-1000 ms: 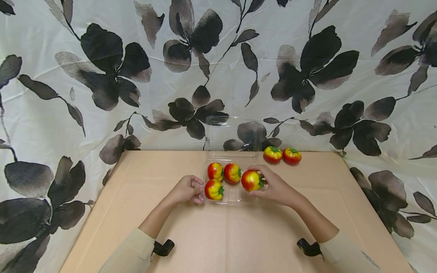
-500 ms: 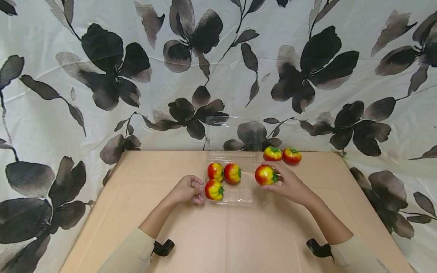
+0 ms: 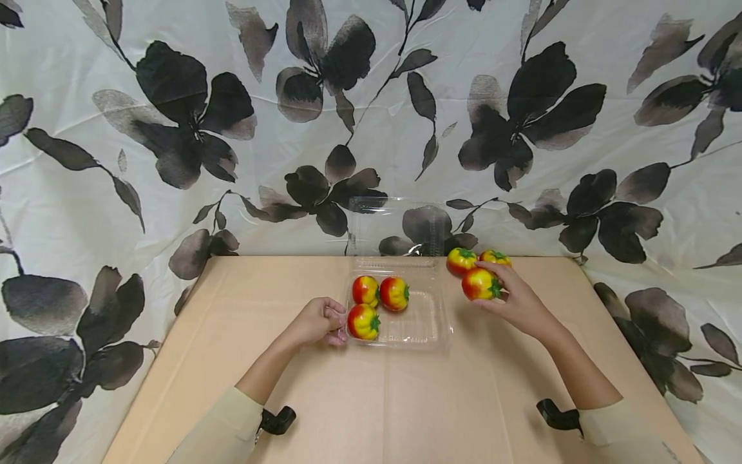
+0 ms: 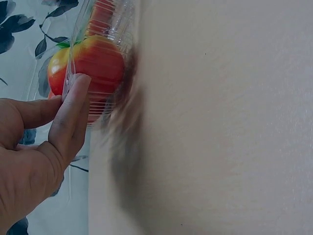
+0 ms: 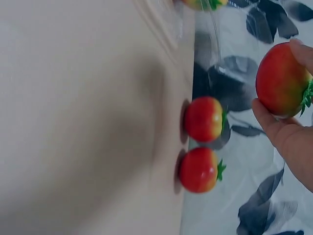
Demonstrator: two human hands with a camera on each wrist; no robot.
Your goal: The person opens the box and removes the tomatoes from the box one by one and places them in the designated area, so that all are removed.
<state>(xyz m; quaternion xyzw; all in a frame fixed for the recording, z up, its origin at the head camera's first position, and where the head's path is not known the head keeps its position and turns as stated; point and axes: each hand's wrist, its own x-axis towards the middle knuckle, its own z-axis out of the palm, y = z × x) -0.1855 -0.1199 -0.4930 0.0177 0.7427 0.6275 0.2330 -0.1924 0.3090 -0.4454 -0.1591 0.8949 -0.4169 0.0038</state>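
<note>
My right hand [image 3: 520, 305] holds a red-and-yellow tomato [image 3: 480, 284] with a green leafy top, between thumb and fingers. In the right wrist view this tomato [image 5: 279, 81] is raised off the table. My left hand [image 3: 315, 324] pinches the left rim of a clear plastic clamshell box [image 3: 417, 328], its lid standing open at the back. Three similar tomatoes [image 3: 395, 294] sit in the box, two behind and one at the front left. The left wrist view shows my thumb and fingers on the box wall [image 4: 105, 100], a tomato [image 4: 93, 63] just behind it.
Two more tomatoes stand side by side near the table's back edge, a left one [image 3: 461, 261] and a right one [image 3: 497, 258] partly hidden by my right hand. A floral cloth [image 3: 406, 129] hangs behind the tan table [image 3: 382, 399].
My right hand has carried its tomato rightward and slightly back, from over the right side of the box to just in front of the two rear tomatoes. The left hand has stayed put.
</note>
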